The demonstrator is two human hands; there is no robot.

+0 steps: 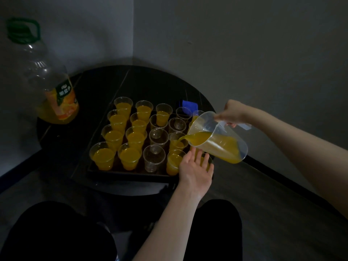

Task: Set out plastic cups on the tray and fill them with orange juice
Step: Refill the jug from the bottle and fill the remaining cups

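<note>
While the head view is dim, it shows the job well along: the cups are all set out on the dark tray (131, 173), which sits on the round black table (150, 81), and most hold orange juice, including the two left columns, such as the near-left cup (103, 156). Several in the middle are clear and unfilled, among them the near empty cup (154, 158), so by my reckoning a handful of pours remain. The right hand (230, 114) grips the handle of the clear jug (218, 137), fingers curled round it, above the tray's right side. The jug is tipped, its long axis slanting down to the left, spout low and pointing left at the cup being filled (178, 141), into which a stream runs. The left hand (195, 166) has its fingers spread and rests against a near-right cup, largely hiding it. A big juice bottle (50, 85), mostly drained, stands at the table's left edge.
</note>
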